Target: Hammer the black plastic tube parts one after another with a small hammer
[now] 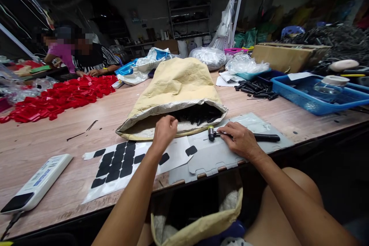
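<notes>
A large yellow woven sack [184, 80] lies on the table with its mouth towards me, and a heap of small black parts [198, 114] shows inside. My left hand [165, 132] is at the front lip of that mouth, fingers curled together; whatever they may hold is hidden. On the grey mat [207, 163], my right hand [240, 140] grips a small hammer [268, 137] by its shaft. The hammer's head points left, its black handle right. Under my left forearm lies a white sheet [173, 144] with several black rounded-square stickers [118, 161].
At the left are a pile of red pieces [63, 96] and a white power bank [37, 182] with a cable. Rightward stand a blue tray [319, 96] and loose black parts [256, 89]. Another open sack [198, 230] is below the table edge. Two people sit beyond the red pile.
</notes>
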`<action>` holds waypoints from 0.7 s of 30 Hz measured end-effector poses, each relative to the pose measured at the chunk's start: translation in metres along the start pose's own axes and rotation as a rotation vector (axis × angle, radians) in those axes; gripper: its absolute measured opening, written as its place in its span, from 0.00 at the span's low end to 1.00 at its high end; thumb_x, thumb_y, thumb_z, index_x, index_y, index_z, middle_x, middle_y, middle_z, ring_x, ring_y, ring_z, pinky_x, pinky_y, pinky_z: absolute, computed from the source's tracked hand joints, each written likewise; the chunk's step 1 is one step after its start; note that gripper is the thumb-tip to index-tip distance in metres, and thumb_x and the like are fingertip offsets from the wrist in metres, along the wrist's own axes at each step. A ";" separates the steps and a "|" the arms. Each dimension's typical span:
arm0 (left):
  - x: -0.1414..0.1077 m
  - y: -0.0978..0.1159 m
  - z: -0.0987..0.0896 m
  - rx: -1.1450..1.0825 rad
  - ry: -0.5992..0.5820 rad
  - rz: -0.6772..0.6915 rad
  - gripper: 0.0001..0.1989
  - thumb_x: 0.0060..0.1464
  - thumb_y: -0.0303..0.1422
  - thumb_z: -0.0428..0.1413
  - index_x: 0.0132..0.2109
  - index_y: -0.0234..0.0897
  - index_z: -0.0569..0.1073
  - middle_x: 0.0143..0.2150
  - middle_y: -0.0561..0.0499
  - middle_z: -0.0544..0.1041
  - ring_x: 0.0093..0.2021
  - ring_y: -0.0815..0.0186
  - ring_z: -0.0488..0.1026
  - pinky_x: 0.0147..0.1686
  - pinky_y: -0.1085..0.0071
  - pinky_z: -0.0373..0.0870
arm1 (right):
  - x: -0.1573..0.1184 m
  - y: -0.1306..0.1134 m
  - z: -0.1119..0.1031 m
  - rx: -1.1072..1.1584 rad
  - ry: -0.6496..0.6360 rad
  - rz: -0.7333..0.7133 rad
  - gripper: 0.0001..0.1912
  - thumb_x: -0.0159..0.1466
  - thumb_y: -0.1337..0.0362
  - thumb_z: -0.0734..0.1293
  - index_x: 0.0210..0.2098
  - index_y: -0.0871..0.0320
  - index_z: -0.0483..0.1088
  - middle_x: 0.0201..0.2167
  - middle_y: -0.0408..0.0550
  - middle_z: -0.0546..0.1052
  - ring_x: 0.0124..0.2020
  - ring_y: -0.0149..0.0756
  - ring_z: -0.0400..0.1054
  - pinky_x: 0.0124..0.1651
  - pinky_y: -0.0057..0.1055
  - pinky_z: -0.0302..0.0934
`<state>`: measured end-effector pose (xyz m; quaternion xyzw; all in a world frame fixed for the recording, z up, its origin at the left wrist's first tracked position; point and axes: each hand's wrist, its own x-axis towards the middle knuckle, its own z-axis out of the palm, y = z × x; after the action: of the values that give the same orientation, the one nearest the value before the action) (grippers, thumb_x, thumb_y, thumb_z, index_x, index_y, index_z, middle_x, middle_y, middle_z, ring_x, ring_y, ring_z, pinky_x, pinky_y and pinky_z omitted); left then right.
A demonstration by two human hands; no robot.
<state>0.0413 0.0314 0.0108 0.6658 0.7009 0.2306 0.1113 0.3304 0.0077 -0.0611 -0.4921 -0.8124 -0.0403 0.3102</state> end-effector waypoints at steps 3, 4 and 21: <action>0.057 -0.011 0.020 0.144 0.115 -0.149 0.17 0.64 0.37 0.52 0.51 0.29 0.76 0.57 0.29 0.73 0.57 0.45 0.72 0.51 0.58 0.69 | 0.001 0.000 -0.001 0.016 -0.005 0.007 0.11 0.66 0.66 0.66 0.45 0.53 0.77 0.37 0.46 0.76 0.41 0.40 0.68 0.44 0.36 0.62; 0.067 -0.014 0.026 0.151 0.112 -0.165 0.17 0.63 0.37 0.52 0.50 0.28 0.76 0.58 0.27 0.71 0.58 0.42 0.72 0.52 0.56 0.69 | 0.001 0.000 -0.001 0.021 -0.005 0.010 0.10 0.66 0.66 0.66 0.45 0.52 0.77 0.37 0.46 0.76 0.41 0.40 0.68 0.44 0.36 0.62; -0.048 -0.014 0.018 -0.378 -0.258 -0.120 0.22 0.51 0.44 0.62 0.50 0.38 0.72 0.26 0.54 0.77 0.25 0.63 0.74 0.26 0.72 0.63 | 0.001 -0.001 0.000 0.011 -0.001 0.017 0.10 0.65 0.66 0.66 0.44 0.52 0.77 0.38 0.47 0.77 0.42 0.40 0.69 0.45 0.36 0.62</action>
<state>0.0412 -0.0127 -0.0184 0.6143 0.6633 0.2638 0.3362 0.3292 0.0073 -0.0601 -0.4971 -0.8086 -0.0331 0.3129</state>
